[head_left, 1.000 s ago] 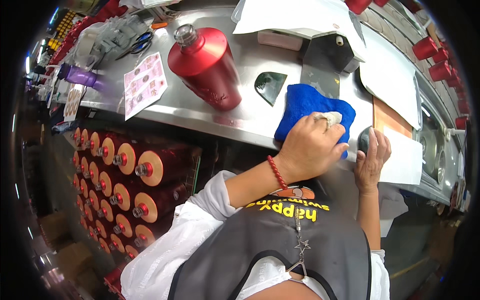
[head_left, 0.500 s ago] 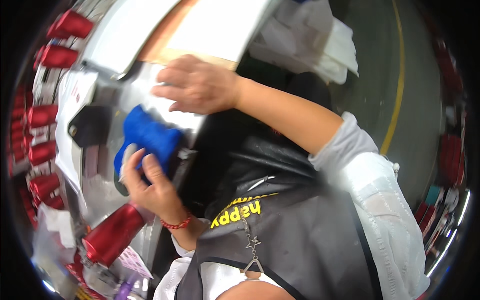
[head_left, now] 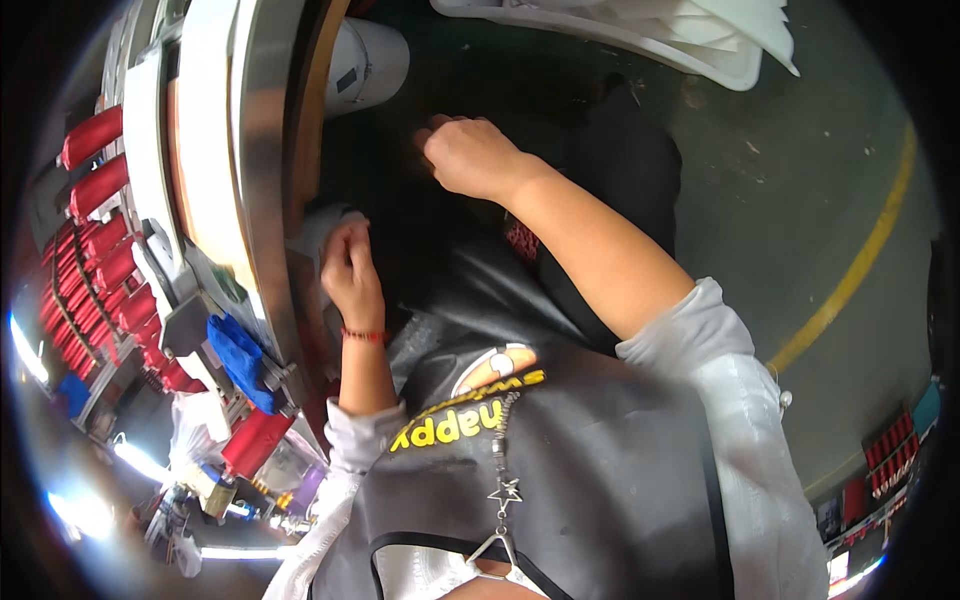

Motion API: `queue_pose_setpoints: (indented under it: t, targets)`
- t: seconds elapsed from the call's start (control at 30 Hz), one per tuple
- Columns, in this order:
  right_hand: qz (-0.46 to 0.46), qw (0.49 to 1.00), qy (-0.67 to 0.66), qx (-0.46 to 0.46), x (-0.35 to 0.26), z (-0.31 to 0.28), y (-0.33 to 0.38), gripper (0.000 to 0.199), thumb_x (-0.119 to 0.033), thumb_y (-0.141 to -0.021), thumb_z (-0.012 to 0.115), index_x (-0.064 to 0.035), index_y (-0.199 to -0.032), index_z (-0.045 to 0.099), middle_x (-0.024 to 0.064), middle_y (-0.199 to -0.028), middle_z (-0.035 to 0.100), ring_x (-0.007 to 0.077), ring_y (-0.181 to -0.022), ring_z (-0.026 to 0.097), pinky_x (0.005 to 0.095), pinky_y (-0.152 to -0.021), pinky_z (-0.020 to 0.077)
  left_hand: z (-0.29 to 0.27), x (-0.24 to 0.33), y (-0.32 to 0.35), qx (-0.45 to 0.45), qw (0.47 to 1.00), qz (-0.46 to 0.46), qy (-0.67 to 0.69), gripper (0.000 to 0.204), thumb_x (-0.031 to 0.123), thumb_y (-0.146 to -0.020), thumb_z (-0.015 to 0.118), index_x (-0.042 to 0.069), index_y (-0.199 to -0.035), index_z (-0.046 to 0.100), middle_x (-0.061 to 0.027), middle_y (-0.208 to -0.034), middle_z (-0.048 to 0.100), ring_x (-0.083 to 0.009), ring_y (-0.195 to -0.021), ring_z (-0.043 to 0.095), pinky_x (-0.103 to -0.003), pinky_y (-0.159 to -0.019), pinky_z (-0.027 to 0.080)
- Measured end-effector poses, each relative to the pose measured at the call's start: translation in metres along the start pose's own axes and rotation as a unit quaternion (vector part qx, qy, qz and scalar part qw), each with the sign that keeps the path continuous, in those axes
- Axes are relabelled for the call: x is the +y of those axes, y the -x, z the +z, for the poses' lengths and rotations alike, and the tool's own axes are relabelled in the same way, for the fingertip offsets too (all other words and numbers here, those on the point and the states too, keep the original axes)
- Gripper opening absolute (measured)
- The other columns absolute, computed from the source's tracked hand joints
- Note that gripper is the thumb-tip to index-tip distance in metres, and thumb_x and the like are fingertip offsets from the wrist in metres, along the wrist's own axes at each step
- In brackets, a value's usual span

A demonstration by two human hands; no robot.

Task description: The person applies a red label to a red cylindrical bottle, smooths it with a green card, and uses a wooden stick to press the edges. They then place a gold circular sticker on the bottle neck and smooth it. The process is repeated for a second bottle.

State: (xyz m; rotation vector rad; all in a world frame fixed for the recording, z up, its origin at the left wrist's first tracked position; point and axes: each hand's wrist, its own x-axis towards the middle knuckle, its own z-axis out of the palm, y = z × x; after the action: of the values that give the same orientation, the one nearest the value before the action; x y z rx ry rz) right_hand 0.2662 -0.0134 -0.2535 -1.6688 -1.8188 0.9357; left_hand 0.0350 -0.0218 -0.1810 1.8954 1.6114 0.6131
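My left hand (head_left: 352,272) is beside the metal edge of the workbench (head_left: 262,150), below its top, with the fingers curled together. Pale material (head_left: 318,225) shows behind the fingers; whether they grip it is hard to make out. My right hand (head_left: 472,158) hangs out over my lap and the dark floor, wrist bent. Its fingertips are smeared by motion and partly hidden, so their closure cannot be read. A crumpled blue cloth (head_left: 238,358) lies at the left end of the bench, apart from both hands.
A white bucket (head_left: 375,65) stands on the floor beyond the bench edge. At the far side is a white tub (head_left: 600,35) with white sheets in it. Several red cylinders (head_left: 100,185) line the left. A yellow line (head_left: 850,270) runs along the floor at right.
My view has swung to the right. Both hands have left the bench top: the left has come away from the blue cloth to below the bench edge, and the right is over my lap.
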Motion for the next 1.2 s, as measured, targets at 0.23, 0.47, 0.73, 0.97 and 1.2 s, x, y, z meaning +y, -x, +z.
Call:
queue_pose_setpoints:
  t: [0.23, 0.47, 0.73, 0.97, 1.2]
  targets:
    - [0.124, 0.973, -0.033, -0.193, 0.041, -0.006, -0.093, 0.03, -0.012, -0.093, 0.054, -0.0108, -0.119, 0.07, 0.0088, -0.123, 0.068, 0.0281, -0.115, 0.065, 0.0444, -0.089, 0.0504, 0.05, -0.068, -0.166, 0.147, 0.982, -0.101, 0.067, 0.035, 0.027, -0.098, 0.063, 0.007, -0.126, 0.061, -0.0099, -0.124, 0.062, -0.0184, -0.111, 0.057, -0.033, -0.098, 0.045]
    - [0.156, 0.973, -0.07, -0.152, 0.089, 0.023, -0.137, 0.031, -0.024, -0.092, 0.055, -0.0101, -0.116, 0.07, 0.0133, -0.123, 0.067, 0.0316, -0.114, 0.065, 0.0442, -0.094, 0.0537, 0.063, -0.099, -0.194, 0.158, 0.969, -0.069, -0.177, 0.05, 0.026, -0.095, 0.065, 0.011, -0.14, 0.049, -0.0181, -0.136, 0.053, -0.0344, -0.124, 0.052, -0.046, -0.104, 0.042]
    - [0.248, 0.937, -0.06, -0.239, 0.15, 0.05, -0.124, 0.033, -0.02, -0.094, 0.053, -0.01, -0.123, 0.068, 0.0126, -0.132, 0.063, 0.0303, -0.125, 0.059, 0.0464, -0.099, 0.051, 0.063, -0.139, -0.063, 0.012, 0.922, -0.021, -0.387, 0.058, 0.027, -0.083, 0.071, 0.008, -0.134, 0.05, -0.02, -0.14, 0.049, -0.0429, -0.13, 0.044, -0.052, -0.108, 0.034]
    - [0.197, 0.966, -0.005, -0.166, 0.105, -0.002, -0.108, 0.03, -0.02, -0.094, 0.052, -0.0089, -0.116, 0.07, 0.0149, -0.125, 0.066, 0.0343, -0.116, 0.064, 0.0487, -0.091, 0.0534, 0.087, -0.126, -0.025, -0.293, 0.901, -0.022, -0.32, 0.035, 0.028, -0.086, 0.068, 0.01, -0.115, 0.064, -0.0174, -0.12, 0.063, -0.0389, -0.114, 0.057, -0.051, -0.098, 0.043]
    - [0.092, 0.995, 0.039, 0.028, 0.02, -0.018, -0.021, 0.025, -0.016, -0.087, 0.053, -0.0089, -0.106, 0.066, 0.0164, -0.108, 0.066, 0.034, -0.099, 0.065, 0.049, -0.077, 0.0526, 0.084, -0.05, 0.045, -0.47, 0.805, 0.086, -0.352, 0.036, 0.04, -0.097, 0.052, 0.012, -0.105, 0.072, -0.015, -0.111, 0.069, -0.034, -0.11, 0.062, -0.05, -0.093, 0.046]
